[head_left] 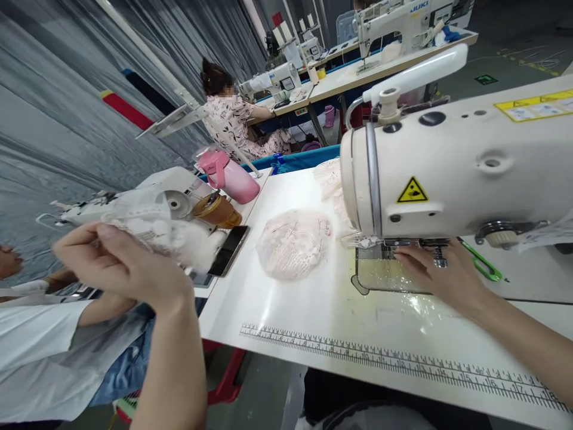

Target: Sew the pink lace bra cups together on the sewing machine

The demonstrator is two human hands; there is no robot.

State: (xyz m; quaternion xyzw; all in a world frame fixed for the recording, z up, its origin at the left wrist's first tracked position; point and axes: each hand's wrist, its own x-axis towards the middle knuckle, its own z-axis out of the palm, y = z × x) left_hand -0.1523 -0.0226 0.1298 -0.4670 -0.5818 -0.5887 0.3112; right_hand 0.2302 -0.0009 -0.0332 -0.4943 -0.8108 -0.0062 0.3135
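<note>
Head view. Left hand [120,263] raised off the table's left edge, fingers curled and pinched on a small white lace piece [156,233]; the fabric bunches out past the fingertips, toward the phone. The piece is blurred, so its shape is unclear.

Right hand [436,272] lies flat on the machine bed under the sewing machine head [456,161]. Fingers are stretched out and loose, gripping nothing, with tips resting on the metal needle plate [385,266] just beside the presser foot area. A scrap of pale fabric [362,240] sits at the needle, just beyond the fingertips; whether they touch it cannot be told. A green-handled tool [483,266] lies just behind the wrist side of that hand.

Between the two hands, on the white table [286,316], lies a rounded pile of pale pink lace pieces [293,243], well apart from either set of fingers. A printed ruler strip [403,364] runs along the near table edge, below the right forearm.

Beyond the left fingers: a dark phone [229,249], an amber jar [217,210], and a pink bottle [233,176]. Another person's sleeve [40,346] is at the lower left. A seated person [233,119] works at a far machine.
</note>
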